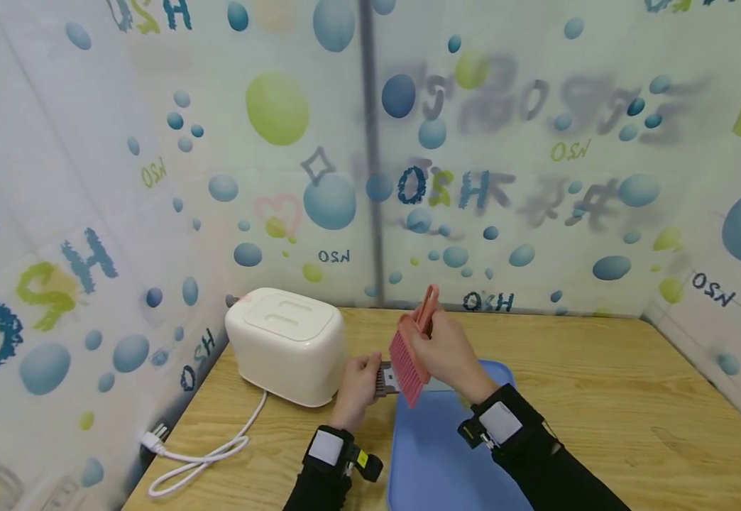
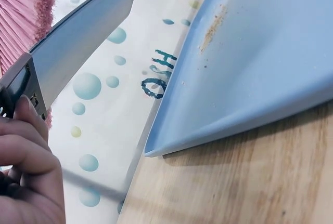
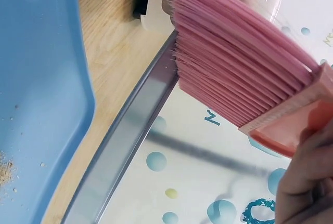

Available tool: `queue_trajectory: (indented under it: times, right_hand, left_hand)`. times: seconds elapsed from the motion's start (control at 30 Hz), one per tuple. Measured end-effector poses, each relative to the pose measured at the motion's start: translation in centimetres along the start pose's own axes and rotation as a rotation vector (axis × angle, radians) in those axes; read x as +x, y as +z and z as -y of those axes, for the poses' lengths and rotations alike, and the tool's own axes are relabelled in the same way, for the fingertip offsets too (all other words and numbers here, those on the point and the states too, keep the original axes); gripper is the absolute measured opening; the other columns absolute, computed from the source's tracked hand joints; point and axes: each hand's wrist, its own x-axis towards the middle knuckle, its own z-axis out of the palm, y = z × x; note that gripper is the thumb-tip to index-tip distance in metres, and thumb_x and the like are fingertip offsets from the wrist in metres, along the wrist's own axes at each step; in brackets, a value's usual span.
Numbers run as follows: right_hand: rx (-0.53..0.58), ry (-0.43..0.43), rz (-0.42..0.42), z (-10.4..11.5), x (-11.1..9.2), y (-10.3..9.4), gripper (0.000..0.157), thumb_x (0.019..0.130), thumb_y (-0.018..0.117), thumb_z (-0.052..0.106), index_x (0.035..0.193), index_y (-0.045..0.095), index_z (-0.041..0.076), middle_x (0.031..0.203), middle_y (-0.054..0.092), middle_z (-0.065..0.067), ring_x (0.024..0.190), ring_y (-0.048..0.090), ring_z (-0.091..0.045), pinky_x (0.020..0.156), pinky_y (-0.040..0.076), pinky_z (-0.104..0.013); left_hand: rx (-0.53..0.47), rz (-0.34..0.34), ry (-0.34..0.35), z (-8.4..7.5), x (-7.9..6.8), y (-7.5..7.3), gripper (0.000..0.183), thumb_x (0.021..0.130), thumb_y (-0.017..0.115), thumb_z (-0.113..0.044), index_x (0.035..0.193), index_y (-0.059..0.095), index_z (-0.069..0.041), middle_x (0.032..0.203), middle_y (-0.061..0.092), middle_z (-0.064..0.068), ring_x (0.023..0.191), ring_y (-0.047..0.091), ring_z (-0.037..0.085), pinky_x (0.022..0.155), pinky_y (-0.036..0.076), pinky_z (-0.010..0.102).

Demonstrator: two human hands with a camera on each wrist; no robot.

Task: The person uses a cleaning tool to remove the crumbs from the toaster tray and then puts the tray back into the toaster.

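Observation:
My left hand [image 1: 358, 387] grips one end of a narrow metal crumb tray [image 2: 86, 34], which extends rightward over the far part of a blue tray [image 1: 453, 447]. A pink hand brush [image 1: 409, 365] is in my right hand [image 1: 450, 351], gripped near the base of its handle. Its bristles [image 3: 229, 47] point down and overlap the crumb tray near the left hand. Brown crumbs [image 2: 212, 30] lie in a small pile on the blue tray, with a few specks around them. Beside the left hand stands a cream toaster [image 1: 284, 348].
The toaster's white cord [image 1: 207, 458] lies looped on the wooden table [image 1: 607, 397], its plug [image 1: 153, 440] at the left edge. A patterned curtain [image 1: 505, 234] closes off the back and both sides of the table.

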Motion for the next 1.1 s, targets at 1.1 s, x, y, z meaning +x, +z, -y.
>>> queue_trajectory:
  times: [1.1]
  right_hand:
    - [0.029,-0.033,0.304,-0.8,-0.1,-3.6,0.039,0.104,0.060,0.019,0.137,0.052,0.000,0.109,0.061,-0.020,0.050,0.057,-0.020,0.047,0.052,-0.033]
  left_hand:
    - [-0.001,-0.016,-0.004,-0.1,-0.1,0.0,0.037,0.109,0.047,-0.026,0.089,0.064,0.001,0.067,0.055,0.000,0.054,0.050,0.009,0.048,0.039,0.021]
